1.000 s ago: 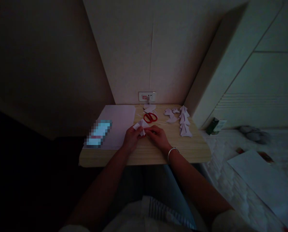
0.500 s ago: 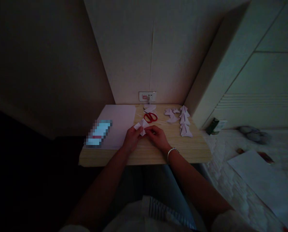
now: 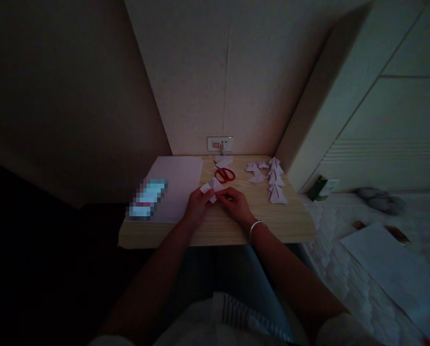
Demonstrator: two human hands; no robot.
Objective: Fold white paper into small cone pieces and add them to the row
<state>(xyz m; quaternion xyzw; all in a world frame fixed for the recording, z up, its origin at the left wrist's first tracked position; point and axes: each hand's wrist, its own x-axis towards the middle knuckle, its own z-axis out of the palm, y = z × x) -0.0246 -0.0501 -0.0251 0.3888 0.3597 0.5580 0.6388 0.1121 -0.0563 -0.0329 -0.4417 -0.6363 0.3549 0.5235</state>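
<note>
both hands (image 3: 218, 204) pinching folded paper (image 3: 211, 187), scissors (image 3: 225, 175) seemingly just beyond

Left hand (image 3: 196, 207), right hand (image 3: 236, 204): bare, forearms bare past elbow. Thin silver bangle (image 3: 258, 225) on right wrist. Pale short sleeves (image 3: 339, 330) at lower frame edge, both arms. Pale top (image 3: 196, 327), narrow dark stripes (image 3: 241, 317) at hem. Legs in dull grey-blue cloth (image 3: 218, 269); dim.

Matt paper piece (image 3: 211, 188), wood-grain table (image 3: 236, 230)
</note>
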